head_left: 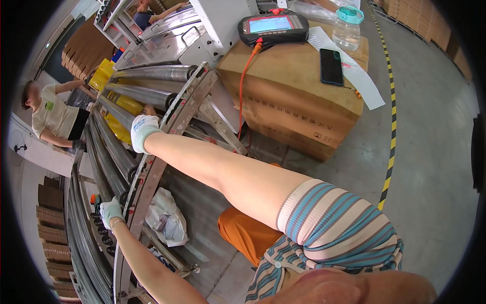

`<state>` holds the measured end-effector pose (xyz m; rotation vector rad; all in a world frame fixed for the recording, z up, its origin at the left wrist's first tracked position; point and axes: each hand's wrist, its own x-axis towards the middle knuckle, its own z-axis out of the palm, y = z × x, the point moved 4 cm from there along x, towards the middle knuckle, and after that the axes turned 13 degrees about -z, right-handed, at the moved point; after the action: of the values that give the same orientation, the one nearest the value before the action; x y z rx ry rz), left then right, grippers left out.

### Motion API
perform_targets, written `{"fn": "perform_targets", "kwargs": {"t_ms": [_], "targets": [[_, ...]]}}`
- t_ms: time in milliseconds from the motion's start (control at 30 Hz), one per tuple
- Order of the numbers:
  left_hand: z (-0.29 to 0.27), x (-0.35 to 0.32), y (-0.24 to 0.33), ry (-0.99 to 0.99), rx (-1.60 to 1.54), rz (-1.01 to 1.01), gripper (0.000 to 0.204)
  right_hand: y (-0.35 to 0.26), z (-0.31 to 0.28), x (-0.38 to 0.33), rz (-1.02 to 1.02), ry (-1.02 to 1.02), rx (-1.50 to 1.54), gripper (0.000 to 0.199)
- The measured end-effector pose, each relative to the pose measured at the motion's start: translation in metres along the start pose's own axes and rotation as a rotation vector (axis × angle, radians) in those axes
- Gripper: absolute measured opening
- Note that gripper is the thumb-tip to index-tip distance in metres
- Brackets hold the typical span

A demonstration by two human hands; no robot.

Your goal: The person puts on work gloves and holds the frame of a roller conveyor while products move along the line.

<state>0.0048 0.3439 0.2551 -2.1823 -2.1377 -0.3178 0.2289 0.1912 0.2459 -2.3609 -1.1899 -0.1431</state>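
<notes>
Spanning left of frame: roller conveyor [152,73]. Gloved right hand [143,133], left of centre, by roller end and side rail [147,175]; gloved left hand [110,211], lower left, beside same rail. Fingers partly hidden; cannot tell whether either clamps anything. White plastic bag [164,223] just beside rail. Cardboard box [283,96], upper centre, bearing handheld tablet [273,25], smartphone [331,67], turquoise-lidded bottle [347,36]. Co-worker [58,111] upper left, beyond rollers.

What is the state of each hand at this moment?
Left hand: by the rollers; grip cannot be told.
Right hand: also there; grip cannot be told.
</notes>
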Motion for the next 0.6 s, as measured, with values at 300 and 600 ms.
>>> {"fn": "perform_targets", "kwargs": {"t_ms": [300, 600], "targets": [[0.0055, 0.0007, 0.0080, 0.005, 0.009, 0.019, 0.050, 0.0083, -0.0011, 0.0006, 0.023, -0.033, 0.011, 0.038], [0.0025, -0.0033, 0.0073, 0.000, -0.010, 0.018, 0.052, 0.0086, 0.0004, 0.0010, -0.019, -0.102, 0.079, 0.052]]}}
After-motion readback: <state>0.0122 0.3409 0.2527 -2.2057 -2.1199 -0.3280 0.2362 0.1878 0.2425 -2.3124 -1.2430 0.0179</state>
